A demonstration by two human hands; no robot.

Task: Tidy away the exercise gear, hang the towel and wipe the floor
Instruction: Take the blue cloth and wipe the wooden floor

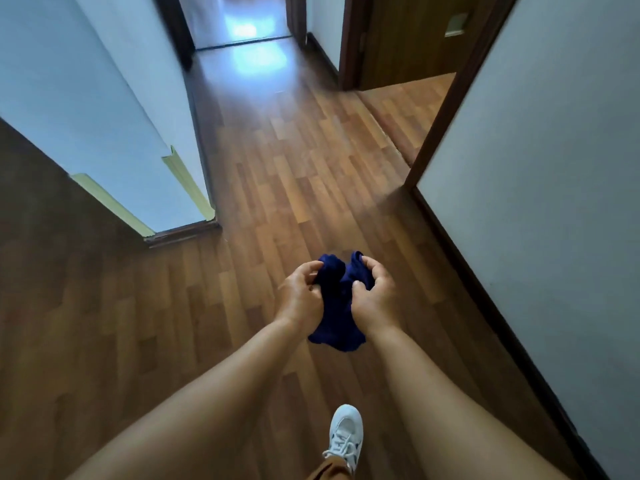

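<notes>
We have both hands on the dark blue towel point(337, 299). Our left hand point(300, 296) has its grip curled round the cloth's left fold, thumb on top and fingers tucked in beneath. Our right hand point(374, 292) grips the right fold the same way, thumb pressing into the fabric near the middle. The two hands sit just beside each other, with the towel bunched between them.

The towel is held in the air in front of us, above the wooden floor point(277, 188), touching nothing but our hands. It is deep navy, soft and crumpled, with two rounded lumps rising above our fingers and a loose tail hanging below our wrists. Its long axis runs roughly up and down in the view, from the lumps at the far end to the hanging hem nearest us.

Below our forearms a white sneaker point(344, 434) steps forward on the floor, with a strip of brown trouser leg point(327, 471) behind it.

Around us is a hallway of brown laminate planks. A pale wall point(540, 168) with a dark skirting board runs close along our right. On the left a wall corner point(187, 181) juts out, its edges covered by pale yellow guards. Farther ahead on the right a wooden door point(408, 36) stands at an opening, and at the far end the floor shines with reflected light. The path straight ahead of the towel is open floor.
</notes>
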